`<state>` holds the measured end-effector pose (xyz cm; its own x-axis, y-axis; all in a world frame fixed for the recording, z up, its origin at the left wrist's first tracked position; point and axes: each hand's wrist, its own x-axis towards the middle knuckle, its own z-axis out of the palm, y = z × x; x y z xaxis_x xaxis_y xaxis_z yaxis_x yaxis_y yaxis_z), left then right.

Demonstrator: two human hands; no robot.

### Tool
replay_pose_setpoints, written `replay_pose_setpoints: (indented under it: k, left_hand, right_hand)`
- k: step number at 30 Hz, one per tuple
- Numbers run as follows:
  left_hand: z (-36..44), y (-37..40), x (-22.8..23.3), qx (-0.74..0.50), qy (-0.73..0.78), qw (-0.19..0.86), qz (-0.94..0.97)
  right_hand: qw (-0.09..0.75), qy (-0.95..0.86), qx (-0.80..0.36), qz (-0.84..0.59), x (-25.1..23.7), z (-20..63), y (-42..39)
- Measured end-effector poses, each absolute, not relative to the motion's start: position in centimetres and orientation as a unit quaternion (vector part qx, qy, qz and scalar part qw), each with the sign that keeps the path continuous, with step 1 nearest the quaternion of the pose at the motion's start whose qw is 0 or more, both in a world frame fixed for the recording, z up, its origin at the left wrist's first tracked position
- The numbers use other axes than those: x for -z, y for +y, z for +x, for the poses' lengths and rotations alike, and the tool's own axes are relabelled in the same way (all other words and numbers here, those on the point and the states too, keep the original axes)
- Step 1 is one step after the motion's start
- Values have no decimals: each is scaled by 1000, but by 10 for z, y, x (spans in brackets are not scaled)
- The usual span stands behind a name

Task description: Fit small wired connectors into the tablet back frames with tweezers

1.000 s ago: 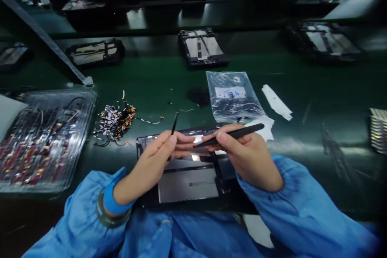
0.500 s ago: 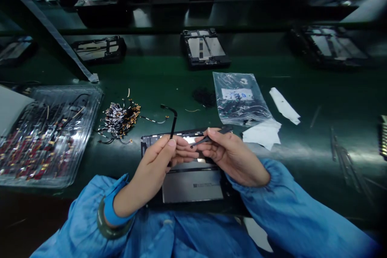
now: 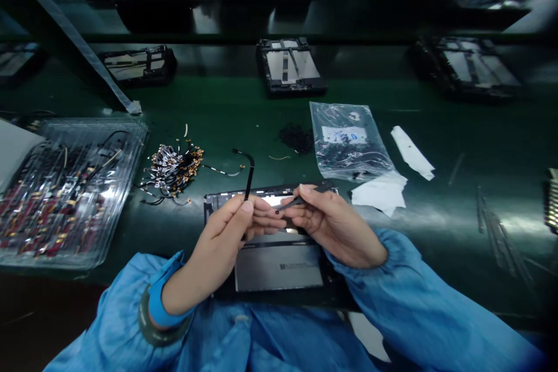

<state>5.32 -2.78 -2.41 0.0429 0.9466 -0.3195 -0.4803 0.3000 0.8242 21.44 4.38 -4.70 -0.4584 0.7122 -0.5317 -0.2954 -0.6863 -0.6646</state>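
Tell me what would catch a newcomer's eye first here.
Probably the two hands meeting at centre over an opened tablet: the left hand pinches a thin black cable that stands upright, and the right hand holds a dark pointed tool. Next, the clear tray of small parts at left, with a tangled pile of connectors beside it.

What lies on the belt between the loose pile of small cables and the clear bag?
In the head view, a small dark clump lies between the cable pile and the clear bag.
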Motion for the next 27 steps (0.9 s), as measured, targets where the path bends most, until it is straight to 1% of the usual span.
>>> replay_pose_setpoints:
  k: [6, 10, 14, 17, 19, 22, 25, 27]
  left_hand:
    - [54, -28, 25, -523, 443, 682, 254]
    - [51, -29, 23, -533, 457, 664, 257]
    - [33, -44, 19, -578, 497, 597, 249]
    - [8, -72, 19, -648, 521, 519, 197]
    - [-10, -98, 24, -694, 542, 446, 158]
    - [-34, -144, 38, -758, 569, 307, 83]
    - [-56, -193, 55, -812, 557, 175, -11]
    - [-69, -228, 65, -834, 536, 96, -89]
  right_hand:
    - [305, -254, -815, -421, 50, 215, 43]
    - [313, -275, -817, -399, 43, 216, 41]
    - [342, -351, -785, -379, 23, 213, 42]
    - [331, -407, -773, -357, 6, 200, 47]
    - [294, -434, -787, -325, -5, 181, 48]
    - [208, -445, -833, -254, -19, 133, 40]
    - [84, -412, -891, -171, -25, 54, 10]
    - [-10, -374, -918, -130, -21, -12, -28]
